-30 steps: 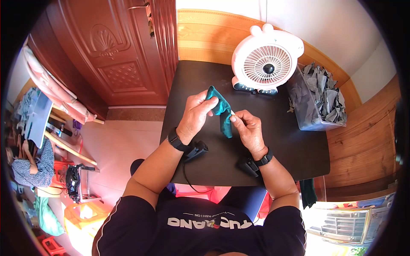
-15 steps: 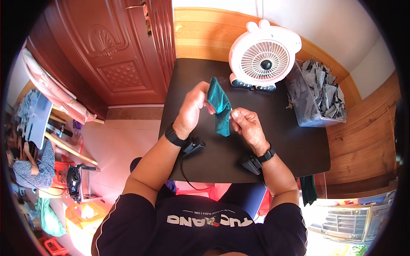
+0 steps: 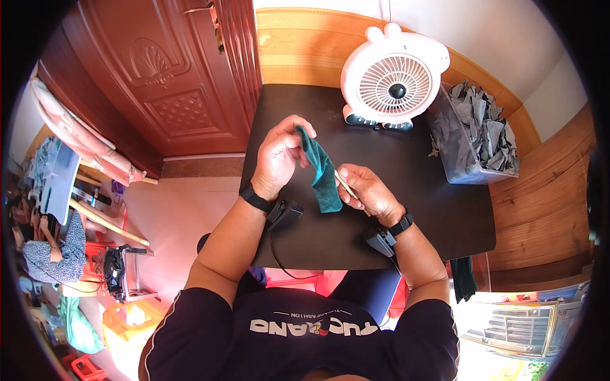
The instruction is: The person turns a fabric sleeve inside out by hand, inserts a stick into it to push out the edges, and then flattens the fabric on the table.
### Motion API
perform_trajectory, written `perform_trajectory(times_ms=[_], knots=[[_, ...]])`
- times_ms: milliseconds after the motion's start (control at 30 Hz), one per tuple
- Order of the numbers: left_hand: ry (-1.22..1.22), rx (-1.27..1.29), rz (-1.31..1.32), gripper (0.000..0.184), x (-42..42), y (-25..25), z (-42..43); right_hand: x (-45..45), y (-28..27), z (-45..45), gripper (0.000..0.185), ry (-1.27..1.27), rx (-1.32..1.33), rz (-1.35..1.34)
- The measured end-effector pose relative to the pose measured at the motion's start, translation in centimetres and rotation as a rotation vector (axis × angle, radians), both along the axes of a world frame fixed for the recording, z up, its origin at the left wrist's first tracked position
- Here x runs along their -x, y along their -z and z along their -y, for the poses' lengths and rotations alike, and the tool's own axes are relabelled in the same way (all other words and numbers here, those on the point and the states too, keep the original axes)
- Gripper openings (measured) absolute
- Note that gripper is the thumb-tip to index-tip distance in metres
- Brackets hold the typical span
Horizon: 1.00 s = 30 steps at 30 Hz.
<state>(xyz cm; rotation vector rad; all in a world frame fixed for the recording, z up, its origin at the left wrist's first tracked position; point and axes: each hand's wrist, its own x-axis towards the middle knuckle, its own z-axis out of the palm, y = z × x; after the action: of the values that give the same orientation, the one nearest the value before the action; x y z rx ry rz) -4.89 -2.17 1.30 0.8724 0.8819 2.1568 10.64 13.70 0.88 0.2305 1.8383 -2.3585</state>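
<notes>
Both hands are occupied above the surface [image 3: 438, 219]: the left hand [image 3: 277, 155] grips the upper end of a green cloth strip [image 3: 322, 178], while the right hand [image 3: 367, 190] pinches a thin, pale stick [image 3: 345, 184] between thumb and fingers. The strip hangs at a slant between them, its lower end loose, and the stick's tip lies right by its edge; whether it goes into the cloth cannot be told.

The step in hand looks like handling the cloth with the stick. Going on with that seems to call for a steady left hold and careful aim of the tip.

The strip is narrow and limp, with a soft, velvety sheen. The stick looks straight and stiff, perhaps wooden. Beyond stand a smooth, rounded pink fan [image 3: 395, 76] with a ribbed grille and a clear bin [image 3: 462, 166] heaped with crumpled grey scraps [image 3: 480, 130].
</notes>
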Motion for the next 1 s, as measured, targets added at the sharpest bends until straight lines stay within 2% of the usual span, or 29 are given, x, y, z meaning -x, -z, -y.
perform_trajectory(times_ms=[267,433,633,733,833,1000], knots=[[-0.048,-0.097,0.036,0.018,0.4,0.9,-0.6,-0.1,0.3,-0.7,0.029,-0.016,0.022,-0.022],[-0.081,-0.084,0.043,0.015,0.3,0.5,-0.5,0.1,1.1,0.1,0.015,0.105,-0.266,-0.208],[-0.105,-0.055,0.017,0.031,-0.5,-0.4,-0.6,0.3,1.5,0.3,0.024,0.151,-0.285,-0.17],[0.029,-0.041,-0.027,0.036,0.2,0.1,0.1,0.2,1.1,-0.2,0.03,0.089,-0.268,-0.121],[0.035,0.011,-0.019,0.032,0.4,0.4,0.1,0.2,1.0,-0.1,0.031,0.122,-0.262,-0.163],[0.052,-0.044,0.047,0.027,0.2,0.3,-0.1,0.0,-0.2,0.0,0.028,0.082,-0.117,-0.083]])
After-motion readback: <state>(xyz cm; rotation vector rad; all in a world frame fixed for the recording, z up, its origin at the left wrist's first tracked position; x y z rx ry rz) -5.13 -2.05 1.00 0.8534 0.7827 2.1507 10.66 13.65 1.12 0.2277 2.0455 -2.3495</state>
